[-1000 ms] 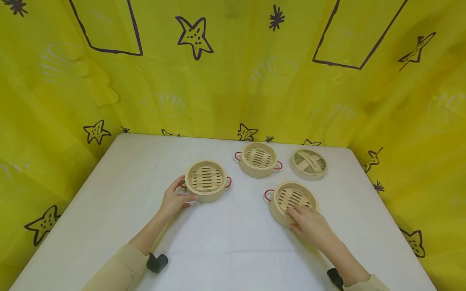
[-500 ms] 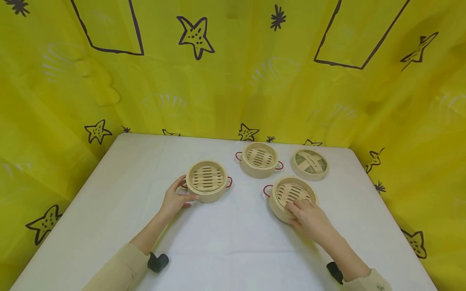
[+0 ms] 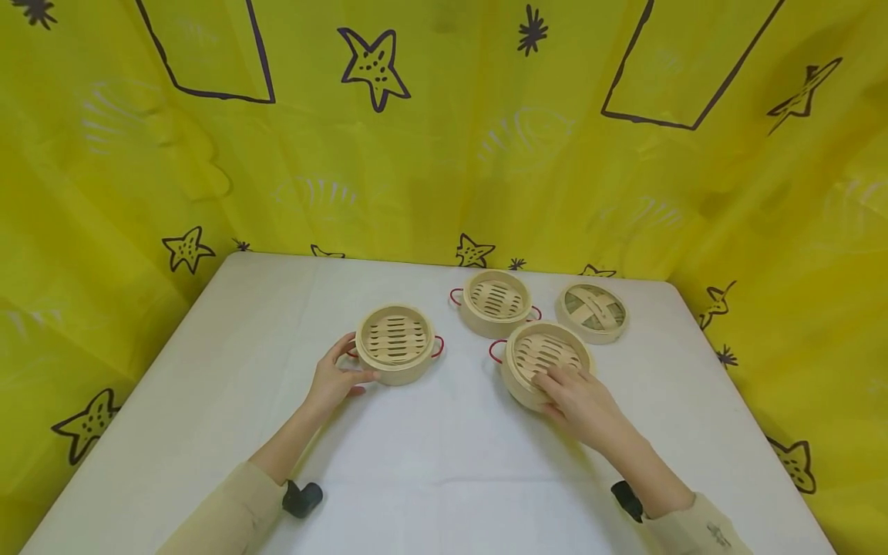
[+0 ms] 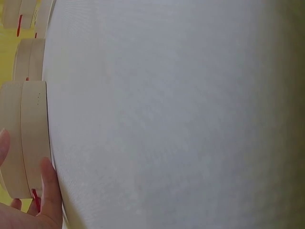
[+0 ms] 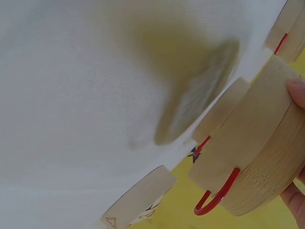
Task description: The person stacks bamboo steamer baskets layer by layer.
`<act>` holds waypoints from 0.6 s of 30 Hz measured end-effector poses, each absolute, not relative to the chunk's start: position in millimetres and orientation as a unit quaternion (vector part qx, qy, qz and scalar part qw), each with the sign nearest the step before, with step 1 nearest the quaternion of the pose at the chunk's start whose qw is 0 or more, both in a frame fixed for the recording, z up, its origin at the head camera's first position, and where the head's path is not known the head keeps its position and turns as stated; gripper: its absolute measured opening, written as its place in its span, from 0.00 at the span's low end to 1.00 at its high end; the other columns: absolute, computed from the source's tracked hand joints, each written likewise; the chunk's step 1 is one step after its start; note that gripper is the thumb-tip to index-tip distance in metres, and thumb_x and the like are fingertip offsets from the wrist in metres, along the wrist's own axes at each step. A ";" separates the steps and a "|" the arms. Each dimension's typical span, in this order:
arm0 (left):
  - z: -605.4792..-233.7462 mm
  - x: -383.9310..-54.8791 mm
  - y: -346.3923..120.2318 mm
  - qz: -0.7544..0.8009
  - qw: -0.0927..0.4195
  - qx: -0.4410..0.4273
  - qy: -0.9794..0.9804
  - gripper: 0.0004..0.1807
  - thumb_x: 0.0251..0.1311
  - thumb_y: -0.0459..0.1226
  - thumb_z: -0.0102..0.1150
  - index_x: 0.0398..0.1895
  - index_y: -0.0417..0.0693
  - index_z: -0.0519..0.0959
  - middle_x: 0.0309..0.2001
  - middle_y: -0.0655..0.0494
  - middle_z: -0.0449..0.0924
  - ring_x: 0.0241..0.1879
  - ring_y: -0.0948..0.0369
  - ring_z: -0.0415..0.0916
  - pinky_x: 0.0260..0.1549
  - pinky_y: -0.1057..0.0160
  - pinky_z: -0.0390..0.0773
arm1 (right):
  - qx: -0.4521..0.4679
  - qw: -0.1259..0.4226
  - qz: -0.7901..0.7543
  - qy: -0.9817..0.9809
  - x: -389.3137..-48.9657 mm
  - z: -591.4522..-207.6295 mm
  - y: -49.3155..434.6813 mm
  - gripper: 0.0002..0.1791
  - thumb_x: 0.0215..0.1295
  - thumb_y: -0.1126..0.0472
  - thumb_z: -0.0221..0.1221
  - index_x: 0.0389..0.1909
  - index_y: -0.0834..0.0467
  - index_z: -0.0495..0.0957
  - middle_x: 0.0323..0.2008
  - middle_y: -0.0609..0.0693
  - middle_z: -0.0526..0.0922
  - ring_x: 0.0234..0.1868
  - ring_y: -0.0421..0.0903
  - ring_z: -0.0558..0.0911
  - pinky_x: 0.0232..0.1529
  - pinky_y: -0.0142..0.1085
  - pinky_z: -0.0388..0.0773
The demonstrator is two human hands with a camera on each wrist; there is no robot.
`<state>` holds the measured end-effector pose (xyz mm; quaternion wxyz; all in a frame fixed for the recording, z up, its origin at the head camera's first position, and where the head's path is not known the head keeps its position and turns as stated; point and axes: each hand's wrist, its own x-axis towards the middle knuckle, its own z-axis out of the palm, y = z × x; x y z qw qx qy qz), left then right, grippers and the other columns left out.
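In the head view my left hand [image 3: 338, 378] holds a round bamboo steamer basket [image 3: 395, 375] at its left side, thumb in front, near a red handle. That basket [image 4: 33, 138] rests on the white table in the left wrist view. My right hand [image 3: 586, 405] grips the near right rim of a second steamer basket [image 3: 519, 389], fingertips inside over the slatted base. The right wrist view shows this basket [image 5: 252, 143] held above the table, tilted, one red handle visible. A third basket [image 3: 486, 320] stands just behind it, partly covered by it.
A bamboo lid [image 3: 593, 312] with a crossed band lies at the back right of the white table [image 3: 444, 455]. Yellow patterned curtains [image 3: 444, 154] rise behind and at both sides. Black wrist devices [image 3: 303, 499] sit under the forearms.
My right hand has carried its basket up and to the left, nearer the back basket, which it now overlaps in view. The left hand and its basket have stayed put.
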<state>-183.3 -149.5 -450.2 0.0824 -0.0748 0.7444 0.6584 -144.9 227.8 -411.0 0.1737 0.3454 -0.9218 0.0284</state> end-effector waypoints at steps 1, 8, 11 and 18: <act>-448.1 -182.9 -149.2 0.659 0.084 -0.076 0.744 0.48 0.43 0.28 0.69 0.69 0.47 0.53 0.66 0.44 0.54 0.26 0.64 0.69 0.31 0.61 0.81 | 0.348 0.175 0.030 -0.921 -145.7 -410.3 226.6 0.22 0.38 0.62 0.72 0.37 0.56 0.74 0.32 0.49 0.74 0.36 0.50 0.75 0.36 0.42 0.74; -444.7 -181.7 -148.5 0.661 0.086 -0.080 0.741 0.49 0.43 0.27 0.69 0.69 0.45 0.53 0.66 0.44 0.54 0.25 0.64 0.69 0.30 0.60 0.81 | 0.369 0.198 0.039 -0.907 -152.6 -407.2 217.9 0.21 0.38 0.64 0.71 0.36 0.55 0.74 0.29 0.47 0.71 0.34 0.48 0.73 0.33 0.40 0.72; -450.7 -183.5 -149.1 0.658 0.079 -0.081 0.745 0.49 0.43 0.28 0.69 0.69 0.48 0.54 0.66 0.45 0.55 0.25 0.65 0.69 0.29 0.63 0.80 | 0.375 0.203 0.042 -0.904 -156.4 -405.7 213.4 0.20 0.39 0.65 0.70 0.35 0.55 0.74 0.28 0.47 0.71 0.34 0.48 0.73 0.33 0.40 0.72; -458.4 -186.5 -149.0 0.648 0.069 -0.083 0.754 0.48 0.43 0.29 0.69 0.69 0.49 0.55 0.64 0.46 0.57 0.26 0.65 0.69 0.28 0.65 0.80 | 0.379 0.195 0.035 -0.904 -164.3 -400.5 202.2 0.18 0.43 0.64 0.69 0.35 0.55 0.74 0.29 0.48 0.71 0.34 0.48 0.73 0.33 0.40 0.73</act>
